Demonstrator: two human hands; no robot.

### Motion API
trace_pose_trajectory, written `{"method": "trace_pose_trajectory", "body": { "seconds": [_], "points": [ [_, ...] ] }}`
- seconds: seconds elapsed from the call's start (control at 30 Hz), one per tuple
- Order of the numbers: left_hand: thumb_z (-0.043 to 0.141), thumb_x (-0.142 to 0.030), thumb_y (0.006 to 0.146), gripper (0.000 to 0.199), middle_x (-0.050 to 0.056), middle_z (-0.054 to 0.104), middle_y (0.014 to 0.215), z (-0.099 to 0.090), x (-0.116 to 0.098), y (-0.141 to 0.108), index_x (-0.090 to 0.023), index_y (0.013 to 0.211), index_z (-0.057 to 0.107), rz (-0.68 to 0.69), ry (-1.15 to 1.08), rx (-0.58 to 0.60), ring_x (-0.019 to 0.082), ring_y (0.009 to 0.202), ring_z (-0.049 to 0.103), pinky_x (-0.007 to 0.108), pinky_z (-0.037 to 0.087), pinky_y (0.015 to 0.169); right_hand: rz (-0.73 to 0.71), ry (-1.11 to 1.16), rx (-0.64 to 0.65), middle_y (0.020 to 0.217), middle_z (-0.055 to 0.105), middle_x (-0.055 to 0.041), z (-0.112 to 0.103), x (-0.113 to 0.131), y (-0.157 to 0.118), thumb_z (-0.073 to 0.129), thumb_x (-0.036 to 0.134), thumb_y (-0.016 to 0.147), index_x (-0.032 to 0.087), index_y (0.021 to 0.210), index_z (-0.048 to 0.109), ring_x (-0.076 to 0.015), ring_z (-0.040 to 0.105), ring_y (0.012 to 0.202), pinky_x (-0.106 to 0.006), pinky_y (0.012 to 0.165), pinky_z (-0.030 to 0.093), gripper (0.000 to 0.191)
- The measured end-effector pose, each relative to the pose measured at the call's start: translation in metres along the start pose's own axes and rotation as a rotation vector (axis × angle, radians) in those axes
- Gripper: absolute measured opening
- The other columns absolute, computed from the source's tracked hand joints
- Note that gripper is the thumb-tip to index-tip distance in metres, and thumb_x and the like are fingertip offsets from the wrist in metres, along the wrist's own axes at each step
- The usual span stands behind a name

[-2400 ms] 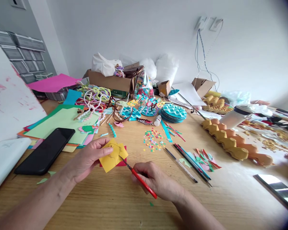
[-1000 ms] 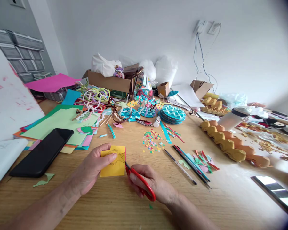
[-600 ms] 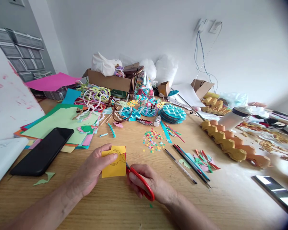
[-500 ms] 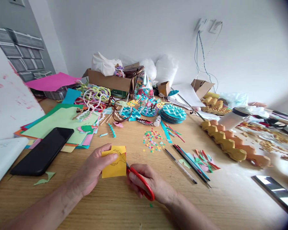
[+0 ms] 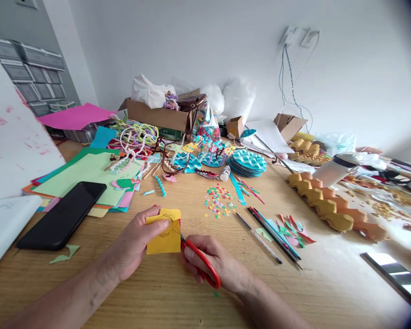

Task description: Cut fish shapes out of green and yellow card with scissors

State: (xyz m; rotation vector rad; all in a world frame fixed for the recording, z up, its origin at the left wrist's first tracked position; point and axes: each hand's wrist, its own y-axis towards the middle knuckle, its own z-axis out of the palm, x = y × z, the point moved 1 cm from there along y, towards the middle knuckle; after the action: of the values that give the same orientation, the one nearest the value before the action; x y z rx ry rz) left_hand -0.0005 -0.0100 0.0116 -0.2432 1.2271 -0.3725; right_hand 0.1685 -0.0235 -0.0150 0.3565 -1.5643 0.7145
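Between the thumb and fingers of my left hand (image 5: 135,240) is a small piece of yellow paper (image 5: 163,243) with a fish outline drawn on it. A sliver of red shows behind its top and right edges. My right hand (image 5: 208,258) is closed around the red handles of a pair of scissors (image 5: 205,265). The scissors' blades meet the paper's right edge, and most of their length is hidden behind or within the paper. Both hands are above the wooden table (image 5: 164,301), close to each other.
A black phone (image 5: 63,217) lies left on coloured paper sheets (image 5: 85,171). Paper dots (image 5: 219,201), pencils (image 5: 274,233) and paper scraps (image 5: 292,230) lie to the right. Egg-carton strips (image 5: 324,205), a tumbler (image 5: 337,169) and blue scalloped pieces (image 5: 248,162) stand farther back.
Almost nothing differs. The whole view has shifted very slightly, and both hands keep the same hold on the yellow paper and the scissors.
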Motion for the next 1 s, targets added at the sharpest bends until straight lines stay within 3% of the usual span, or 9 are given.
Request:
{"method": "trace_pose_trajectory", "body": {
  "seconds": [0.27,1.0],
  "points": [
    [0.076,-0.030,0.055,0.032,0.000,0.071,0.066,-0.0003,0.0017,0.0016,-0.016,0.081,0.064,0.023,-0.014,0.055,0.014,0.060,0.059,0.024,0.043,0.058,-0.004,0.001,-0.006,0.050,0.038,0.0064,0.0000,0.0017,-0.0001,0.049,0.064,0.078,0.016,0.064,0.043,-0.0038,0.035,0.040,-0.016,0.037,0.025,0.050],
    [0.074,-0.026,0.058,0.028,-0.001,0.070,0.065,-0.0033,0.0032,0.0032,-0.017,0.081,0.063,0.008,-0.049,0.071,0.016,0.061,0.063,0.024,0.046,0.058,0.006,-0.065,-0.034,0.048,0.037,0.0065,0.0008,0.0036,-0.0025,0.047,0.064,0.079,0.017,0.063,0.042,-0.0044,0.034,0.039,-0.016,0.035,0.023,0.050]
  ]
}}
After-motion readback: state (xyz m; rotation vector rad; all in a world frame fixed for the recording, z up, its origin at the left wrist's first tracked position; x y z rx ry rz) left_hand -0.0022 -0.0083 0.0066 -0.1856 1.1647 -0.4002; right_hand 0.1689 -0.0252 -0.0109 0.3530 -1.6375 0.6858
